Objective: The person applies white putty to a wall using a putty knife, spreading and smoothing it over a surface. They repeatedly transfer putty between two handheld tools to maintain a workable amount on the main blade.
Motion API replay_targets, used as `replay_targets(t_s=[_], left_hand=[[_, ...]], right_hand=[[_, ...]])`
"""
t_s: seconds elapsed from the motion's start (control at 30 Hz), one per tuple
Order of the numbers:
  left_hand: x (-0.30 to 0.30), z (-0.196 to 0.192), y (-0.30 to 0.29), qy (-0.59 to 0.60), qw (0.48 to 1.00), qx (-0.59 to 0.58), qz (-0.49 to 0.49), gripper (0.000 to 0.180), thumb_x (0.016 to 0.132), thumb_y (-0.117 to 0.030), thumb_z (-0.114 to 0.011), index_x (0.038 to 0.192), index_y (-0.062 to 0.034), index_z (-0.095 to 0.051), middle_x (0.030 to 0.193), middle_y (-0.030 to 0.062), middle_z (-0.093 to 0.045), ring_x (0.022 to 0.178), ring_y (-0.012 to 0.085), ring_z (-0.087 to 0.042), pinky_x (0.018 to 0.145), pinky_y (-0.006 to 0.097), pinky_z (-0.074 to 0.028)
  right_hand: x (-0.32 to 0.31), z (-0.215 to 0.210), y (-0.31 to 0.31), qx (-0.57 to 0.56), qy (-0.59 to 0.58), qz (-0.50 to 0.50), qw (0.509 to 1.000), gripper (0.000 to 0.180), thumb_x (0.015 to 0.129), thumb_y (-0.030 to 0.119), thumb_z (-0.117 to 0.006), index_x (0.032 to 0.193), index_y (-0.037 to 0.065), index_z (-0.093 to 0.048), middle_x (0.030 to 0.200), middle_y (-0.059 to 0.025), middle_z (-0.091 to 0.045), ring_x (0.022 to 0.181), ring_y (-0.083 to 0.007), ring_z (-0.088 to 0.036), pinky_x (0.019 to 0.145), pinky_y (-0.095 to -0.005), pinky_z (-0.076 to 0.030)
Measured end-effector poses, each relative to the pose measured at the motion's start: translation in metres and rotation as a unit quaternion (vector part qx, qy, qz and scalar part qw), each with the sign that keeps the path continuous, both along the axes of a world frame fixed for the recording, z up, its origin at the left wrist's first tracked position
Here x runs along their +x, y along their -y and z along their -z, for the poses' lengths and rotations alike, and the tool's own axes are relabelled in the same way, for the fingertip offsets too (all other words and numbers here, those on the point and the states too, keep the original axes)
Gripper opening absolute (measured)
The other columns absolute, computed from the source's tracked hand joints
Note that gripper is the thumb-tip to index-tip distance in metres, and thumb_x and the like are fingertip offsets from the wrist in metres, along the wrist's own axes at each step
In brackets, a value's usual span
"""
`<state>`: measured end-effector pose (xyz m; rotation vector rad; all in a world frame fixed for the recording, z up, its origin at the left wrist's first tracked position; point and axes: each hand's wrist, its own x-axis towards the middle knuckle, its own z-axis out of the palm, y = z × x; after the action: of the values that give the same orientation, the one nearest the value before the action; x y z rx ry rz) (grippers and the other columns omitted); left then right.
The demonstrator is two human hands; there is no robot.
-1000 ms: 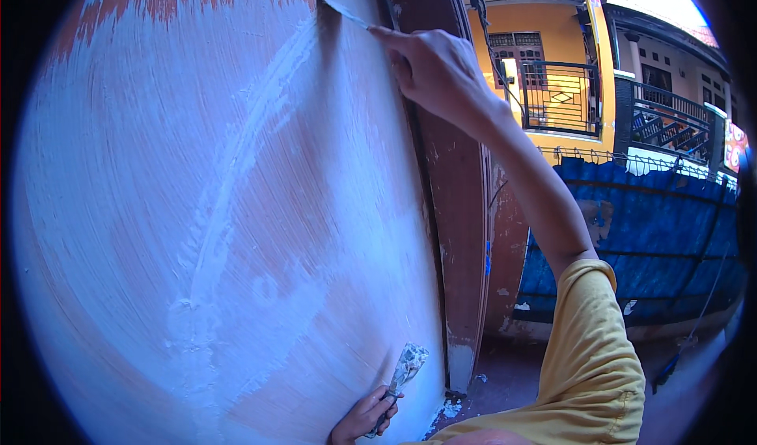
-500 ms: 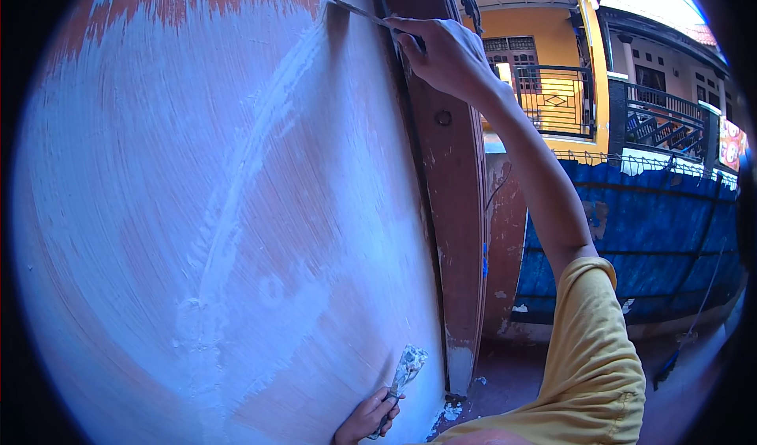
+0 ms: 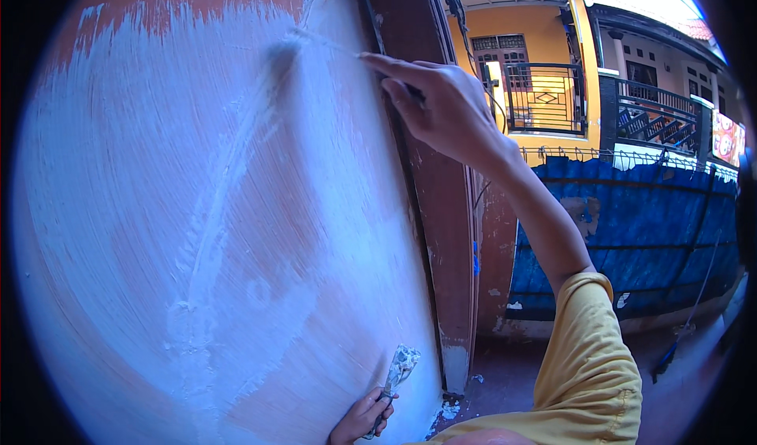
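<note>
My right hand [image 3: 445,110] is raised high and closed around a putty knife [image 3: 325,41], blurred by motion. Its thin blade lies on or very close to the upper wall [image 3: 134,177], which is streaked with white filler over reddish-brown paint. Low down, close to the wall, my left hand [image 3: 363,420] grips a second putty knife [image 3: 403,362], blade up and smeared with whitish paste. A thick line of filler [image 3: 213,208] runs slantwise down the wall below the raised blade.
A brown wooden frame [image 3: 441,224] borders the wall on the right. Beyond it are a blue sheet-covered fence [image 3: 631,232], a yellow house [image 3: 546,31] and a dark railing. White crumbs [image 3: 450,409] lie on the floor by the frame. A long-handled tool [image 3: 669,358] leans farther right.
My right hand has drawn its putty knife left and down across the wall, away from the frame. The left hand still holds its knife low, and the view has shifted slightly.
</note>
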<state>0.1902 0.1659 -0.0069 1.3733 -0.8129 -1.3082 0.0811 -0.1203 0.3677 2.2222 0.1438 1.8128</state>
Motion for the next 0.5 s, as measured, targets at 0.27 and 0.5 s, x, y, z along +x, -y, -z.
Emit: replay_targets(t_s=[0.27, 0.5], left_hand=[[0.002, 0.007, -0.001, 0.007, 1.0, 0.013, -0.006, 0.026, 0.1, -0.018, -0.039, 0.119, -0.0018, -0.045, 0.074, 0.0013, -0.046, 0.05, 0.0073, -0.043, 0.044, 0.021, -0.037], [-0.011, 0.005, -0.006, 0.045, 0.997, -0.022, -0.061, 0.017, 0.098, -0.022, -0.046, 0.107, -0.0083, -0.052, 0.073, -0.0039, -0.049, 0.059, 0.0051, -0.043, 0.05, 0.018, -0.034]], right_hand=[[0.066, 0.017, 0.04, 0.108, 0.096, -0.204, 0.968, 0.043, 0.09, 0.005, -0.053, 0.132, 0.016, -0.053, 0.077, -0.0067, -0.063, 0.057, -0.0129, -0.051, 0.056, -0.0254, -0.043], [0.105, 0.021, 0.057, 0.071, 0.142, -0.187, 0.969, 0.047, 0.085, -0.001, -0.054, 0.129, 0.016, -0.056, 0.078, -0.0094, -0.056, 0.066, -0.0229, -0.056, 0.061, -0.0346, -0.047]])
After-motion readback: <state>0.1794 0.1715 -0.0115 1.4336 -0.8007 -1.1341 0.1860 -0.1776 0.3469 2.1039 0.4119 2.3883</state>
